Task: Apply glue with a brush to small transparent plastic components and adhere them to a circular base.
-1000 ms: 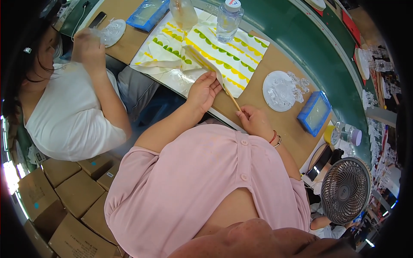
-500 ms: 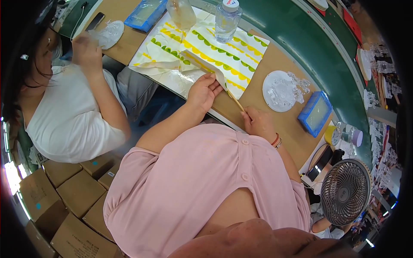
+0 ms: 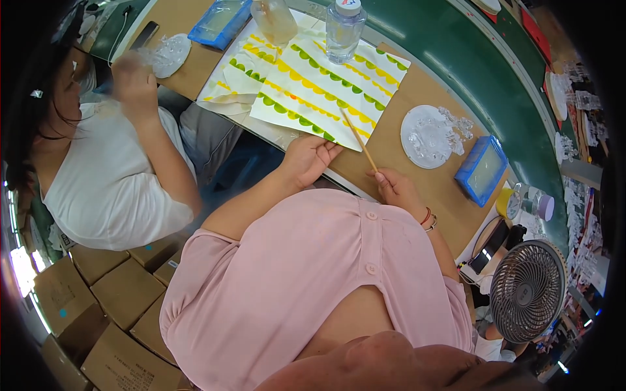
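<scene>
My right hand [image 3: 396, 187] is closed round the lower end of a thin wooden stick [image 3: 362, 146]. The stick's upper end rests on or just over a white sheet [image 3: 268, 107] patterned with yellow and green scallops. At the sheet's near edge is my left hand [image 3: 311, 158], palm up, its fingers loosely bent and apart, fingertips against or just under the edge. Beyond the sheet stand a clear bottle with a white cap [image 3: 344, 32] and a cloudy plastic container [image 3: 274, 23]. A round white dish [image 3: 416, 153] with clear plastic pieces lies to the right.
Two blue-framed trays [image 3: 481, 171] [image 3: 220, 23] lie on the brown board. A small fan [image 3: 527, 291] and a purple-lidded jar [image 3: 542, 207] stand at right. A green curved surface [image 3: 450, 55] runs behind. On the left sits a person in white [image 3: 124, 189], near stacked cardboard boxes [image 3: 127, 292].
The sheet's near part, folded up before, now lies flat towards me. My left hand has let go of the fold and moved slightly nearer. The stick now points over the sheet.
</scene>
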{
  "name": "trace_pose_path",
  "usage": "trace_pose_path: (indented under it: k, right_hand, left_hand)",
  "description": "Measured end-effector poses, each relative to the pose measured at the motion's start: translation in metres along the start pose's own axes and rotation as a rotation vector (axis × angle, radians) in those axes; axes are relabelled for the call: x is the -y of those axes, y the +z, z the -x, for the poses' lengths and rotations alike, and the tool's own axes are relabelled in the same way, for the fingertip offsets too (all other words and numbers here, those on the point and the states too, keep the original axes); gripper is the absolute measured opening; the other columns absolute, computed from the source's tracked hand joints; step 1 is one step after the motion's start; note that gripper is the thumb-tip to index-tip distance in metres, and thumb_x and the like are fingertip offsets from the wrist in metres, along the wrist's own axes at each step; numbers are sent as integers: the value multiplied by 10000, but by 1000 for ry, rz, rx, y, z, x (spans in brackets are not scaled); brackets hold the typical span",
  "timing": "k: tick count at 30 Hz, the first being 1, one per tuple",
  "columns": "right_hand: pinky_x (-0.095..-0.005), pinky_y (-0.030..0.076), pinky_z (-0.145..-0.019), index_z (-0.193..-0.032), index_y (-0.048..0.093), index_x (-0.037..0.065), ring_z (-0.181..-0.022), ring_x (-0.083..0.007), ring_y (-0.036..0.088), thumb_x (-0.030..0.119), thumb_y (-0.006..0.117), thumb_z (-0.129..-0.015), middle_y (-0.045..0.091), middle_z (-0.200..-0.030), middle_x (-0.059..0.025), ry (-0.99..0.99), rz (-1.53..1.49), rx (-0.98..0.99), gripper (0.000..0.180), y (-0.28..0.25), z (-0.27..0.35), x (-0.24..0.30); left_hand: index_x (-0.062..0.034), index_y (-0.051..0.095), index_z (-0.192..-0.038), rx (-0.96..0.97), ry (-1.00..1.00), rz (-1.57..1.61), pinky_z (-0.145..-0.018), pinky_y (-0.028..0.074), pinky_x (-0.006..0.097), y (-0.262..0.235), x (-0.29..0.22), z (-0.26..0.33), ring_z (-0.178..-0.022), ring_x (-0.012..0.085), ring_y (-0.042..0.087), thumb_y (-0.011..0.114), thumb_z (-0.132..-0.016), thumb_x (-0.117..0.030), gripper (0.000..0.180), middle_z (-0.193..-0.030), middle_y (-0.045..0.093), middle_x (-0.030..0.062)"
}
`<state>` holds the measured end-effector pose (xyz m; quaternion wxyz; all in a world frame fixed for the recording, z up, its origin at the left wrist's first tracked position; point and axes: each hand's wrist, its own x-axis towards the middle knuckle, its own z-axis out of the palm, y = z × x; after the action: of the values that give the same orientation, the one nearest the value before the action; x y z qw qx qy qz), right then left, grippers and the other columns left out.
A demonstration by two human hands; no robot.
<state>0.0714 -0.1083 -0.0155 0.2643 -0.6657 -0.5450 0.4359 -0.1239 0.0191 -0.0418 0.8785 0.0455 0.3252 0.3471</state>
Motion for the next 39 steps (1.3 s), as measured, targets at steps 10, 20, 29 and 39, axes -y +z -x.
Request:
trace_pose_path:
  k: [10, 20, 29, 39]
  right_hand:
    - [-198, 233, -455, -1137, 606, 0, -483, -21, 276, 223, 454, -1006, 349, -554, 76, 291, -647, 281, 300, -3, -1, 5]
    - [-208, 296, -455, -909, 624, 30, -504, -17, 358, 210, 544, -961, 429, -566, 67, 301, -514, 150, 205, 0, 1, -6]
    - [-347, 444, -533, -905, 606, 28, -554, -274, 560, 172, 591, -909, 599, -700, -168, -130, 167, -159, 145, -8, 12, 12]
    - [-241, 315, -444, -935, 634, 12, -463, -52, 374, 201, 483, -989, 428, -531, 29, 108, -265, -60, 248, -11, 20, 2]
  left_hand:
    - [10, 446, -1239, 54, 33, 29, -1032, 431, 398, 6, 7, -4, -1112, 223, 540, 408, -969, -53, 280, -1209, 539, 123]
    - [-29, 495, -1170, -61, 79, -110, -983, 459, 386, 12, 13, -6, -1074, 207, 564, 444, -955, -56, 222, -1157, 570, 97]
    - [-51, 498, -1178, -156, 72, -150, -947, 478, 382, 19, 12, -12, -1024, 200, 585, 435, -951, -63, 235, -1124, 587, 76]
    - [-2, 434, -1251, -117, 44, -102, -1008, 454, 403, 22, 5, -4, -1137, 237, 549, 412, -981, -94, 286, -1232, 537, 125]
